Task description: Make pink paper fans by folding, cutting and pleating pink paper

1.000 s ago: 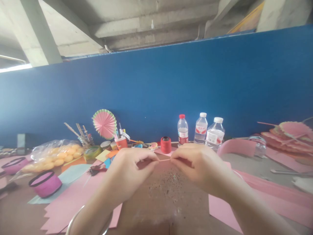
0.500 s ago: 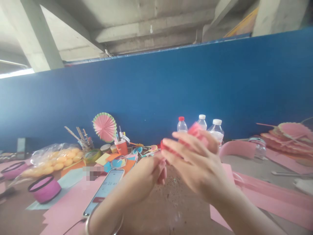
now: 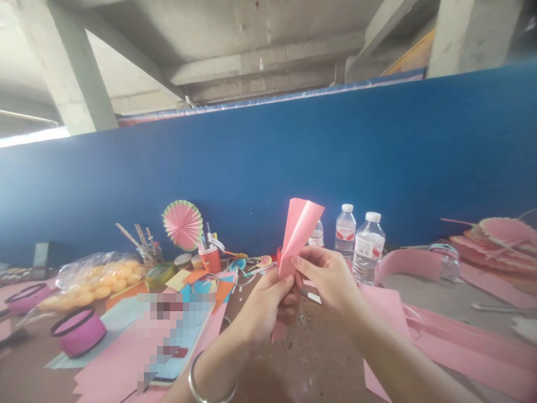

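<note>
A folded pink paper (image 3: 298, 226) stands upright between my hands over the middle of the table, its upper end fanning slightly apart. Low down, my left hand (image 3: 277, 299) is closed round it, the thumb pressed on the front. My right hand (image 3: 329, 274) pinches the paper's right side with thumb and fingers, just above the left thumb. Part of the paper's lower end shows beneath my left hand. A silver bangle (image 3: 195, 380) is on my left wrist.
Water bottles (image 3: 369, 246) stand behind my right hand. At left lie pink sheets (image 3: 121, 347), a purple round container (image 3: 79, 331) and a bag of orange balls (image 3: 103, 280). A pleated paper fan (image 3: 182, 225) stands near a cup of pens (image 3: 208, 256). More pink paper (image 3: 474, 347) lies at right.
My right hand, earlier spread and blurred across the paper, has come down and now pinches it. The folded paper now stands upright in plain view. The camera view has shifted slightly.
</note>
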### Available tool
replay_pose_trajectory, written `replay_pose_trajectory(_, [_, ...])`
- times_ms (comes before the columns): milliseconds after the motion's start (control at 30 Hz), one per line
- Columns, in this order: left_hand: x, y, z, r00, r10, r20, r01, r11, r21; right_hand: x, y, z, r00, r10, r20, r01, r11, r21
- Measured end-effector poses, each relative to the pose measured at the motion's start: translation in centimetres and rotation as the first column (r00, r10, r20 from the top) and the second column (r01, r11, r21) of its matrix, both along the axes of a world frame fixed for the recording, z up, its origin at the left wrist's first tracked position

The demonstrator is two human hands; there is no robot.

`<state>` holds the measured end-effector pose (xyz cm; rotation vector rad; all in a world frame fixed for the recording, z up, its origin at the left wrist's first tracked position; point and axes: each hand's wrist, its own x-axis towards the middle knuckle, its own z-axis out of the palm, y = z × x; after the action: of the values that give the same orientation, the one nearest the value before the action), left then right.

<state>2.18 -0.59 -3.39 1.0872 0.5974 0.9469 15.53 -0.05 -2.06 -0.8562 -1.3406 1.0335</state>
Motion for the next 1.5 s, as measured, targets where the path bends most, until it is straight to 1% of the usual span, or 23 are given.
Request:
replay_pose_trajectory(133, [0.2, -0.2, 0.1, 0.998, 0.051, 0.029, -0.049, 0.996, -0.07, 0.2, 0.2, -0.2, 0.999, 0.018, -0.031, -0.018, 1.0, -0.013])
replay_pose_trajectory(200, [0.3, -0.4, 0.1, 0.998, 0.067, 0.02, -0.065, 0.995, -0.078, 0.2, 0.2, -0.2, 0.999, 0.034, -0.032, -0.034, 0.999, -0.007])
replay_pose_trajectory(400, [0.6, -0.5, -0.1, 0.99, 0.121, -0.066, -0.123, 0.992, -0.017, 0.4, 0.0, 0.0, 0.999, 0.051, 0.002, -0.051, 0.998, 0.022])
replay_pose_trajectory(567, [0.5, -0.1, -0.3, 0.985, 0.139, -0.105, -0.14, 0.99, 0.004, 0.4, 0.3, -0.2, 0.998, 0.062, 0.022, -0.063, 0.997, 0.054])
replay_pose_trajectory(733, [0.4, -0.1, -0.4, 0.983, 0.136, -0.123, -0.135, 0.991, 0.018, 0.5, 0.4, -0.2, 0.997, 0.083, 0.003, -0.083, 0.996, 0.021])
replay_pose_trajectory(833, [0.6, -0.2, -0.5, 0.983, 0.129, -0.131, -0.126, 0.992, 0.029, 0.5, 0.1, 0.1, 0.991, 0.132, -0.018, -0.132, 0.991, 0.008])
replay_pose_trajectory(933, [0.8, -0.3, -0.7, 0.986, 0.084, -0.146, -0.079, 0.996, 0.039, 0.6, 0.0, 0.4, 0.986, 0.165, 0.029, -0.165, 0.986, -0.017])
replay_pose_trajectory(1000, [0.7, -0.4, -0.7, 0.989, 0.028, -0.148, -0.021, 0.999, 0.046, 0.7, 0.0, 0.4, 0.985, 0.165, 0.041, -0.163, 0.986, -0.044])
replay_pose_trajectory(1133, [0.1, -0.7, -0.3, 0.985, -0.074, -0.158, 0.081, 0.996, 0.041, 0.9, 0.1, 0.4, 0.973, 0.218, -0.081, -0.224, 0.972, -0.07])
replay_pose_trajectory(1233, [-0.1, -0.7, -0.1, 0.979, -0.12, -0.166, 0.129, 0.991, 0.045, 1.0, 0.0, 0.4, 0.958, 0.239, -0.157, -0.254, 0.964, -0.083])
replay_pose_trajectory(1333, [-0.1, -0.7, 0.0, 0.976, -0.139, -0.168, 0.153, 0.985, 0.074, 1.1, 0.0, 0.3, 0.95, 0.244, -0.195, -0.265, 0.96, -0.09])
replay_pose_trajectory(1433, [-0.1, -0.7, -0.1, 0.971, -0.125, -0.205, 0.143, 0.986, 0.079, 1.2, 0.3, 0.1, 0.962, 0.213, -0.17, -0.231, 0.968, -0.095])
replay_pose_trajectory(1500, [-0.2, -0.6, -0.1, 0.966, -0.128, -0.223, 0.145, 0.988, 0.06, 1.3, 0.5, 0.2, 0.973, 0.182, -0.143, -0.197, 0.976, -0.095])
